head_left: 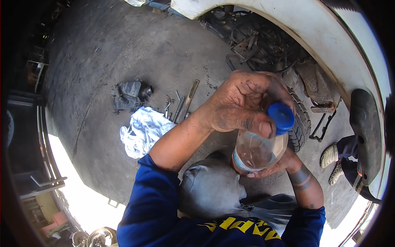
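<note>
A black housing [128,95] lies beside a white cloth [145,131] and tools [190,99]. The left hand [238,105] curls around the blue cap [281,118] of a clear bottle [257,153], which the right hand [275,167] holds low, left of a tire [301,121].

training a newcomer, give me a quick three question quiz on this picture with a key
1. Which hand supports the bottle from below?
2. True or false: the cloth lies on the floor.
3. What colour is the cap at the left hand?
A) red
B) blue
C) green

Key:
1. The right hand
2. True
3. B
</note>
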{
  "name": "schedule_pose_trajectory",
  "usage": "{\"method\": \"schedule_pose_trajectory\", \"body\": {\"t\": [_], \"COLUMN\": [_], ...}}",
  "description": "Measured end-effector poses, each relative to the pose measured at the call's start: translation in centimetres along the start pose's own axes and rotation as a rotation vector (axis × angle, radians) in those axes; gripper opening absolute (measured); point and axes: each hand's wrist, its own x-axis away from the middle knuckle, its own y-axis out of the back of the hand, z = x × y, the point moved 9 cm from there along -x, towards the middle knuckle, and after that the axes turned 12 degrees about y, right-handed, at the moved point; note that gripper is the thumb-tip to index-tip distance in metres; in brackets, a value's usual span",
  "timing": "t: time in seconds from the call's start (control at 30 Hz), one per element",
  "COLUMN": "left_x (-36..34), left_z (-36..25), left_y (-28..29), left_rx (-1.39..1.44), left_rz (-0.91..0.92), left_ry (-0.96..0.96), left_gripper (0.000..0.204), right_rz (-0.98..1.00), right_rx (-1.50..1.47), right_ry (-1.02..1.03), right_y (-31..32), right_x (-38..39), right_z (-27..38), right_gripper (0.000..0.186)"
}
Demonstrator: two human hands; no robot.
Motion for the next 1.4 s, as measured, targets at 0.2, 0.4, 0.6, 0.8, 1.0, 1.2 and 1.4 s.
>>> {"method": "schedule_pose_trajectory", "body": {"t": [0.2, 0.4, 0.6, 0.8, 1.0, 1.2, 1.4], "left_x": [5.5, 8.4, 3.9, -1.9, -5.1, -7.3, -8.6], "left_z": [4.7, 5.5, -0.8, -4.6, -4.7, -3.9, -3.7], "left_y": [3.7, 6.8, 9.7, 9.6, 7.7, 6.9, 7.4], "left_rx": [0.192, -0.177, -1.145, -2.004, -2.338, -2.4, -2.37], "left_rz": [-0.294, -0.521, -0.519, -0.472, -0.36, -0.284, -0.37], "left_ry": [0.058, 0.428, 0.871, 0.987, 0.834, 0.81, 0.734], "left_gripper": [0.096, 0.1, 0.076, 0.061, 0.052, 0.049, 0.052], "right_rz": [-0.364, -0.488, -0.273, -0.668, -0.748, -0.955, -0.892], "right_rx": [-0.125, 0.056, 0.455, 0.735, 1.059, 1.533, 1.279], "right_ry": [0.197, 0.19, -0.012, 0.172, 0.183, 0.394, 0.316], "right_y": [1.9, 0.5, 4.0, 8.2, 12.9, 11.6, 13.2], "right_x": [-3.7, -6.7, -2.7, 0.0, 0.7, 1.5, 1.4], "right_z": [0.9, 0.7, 3.4, 7.5, 4.9, 4.3, 3.1], "right_gripper": [0.074, 0.095, 0.076, 0.054, 0.045, 0.03, 0.031]}}
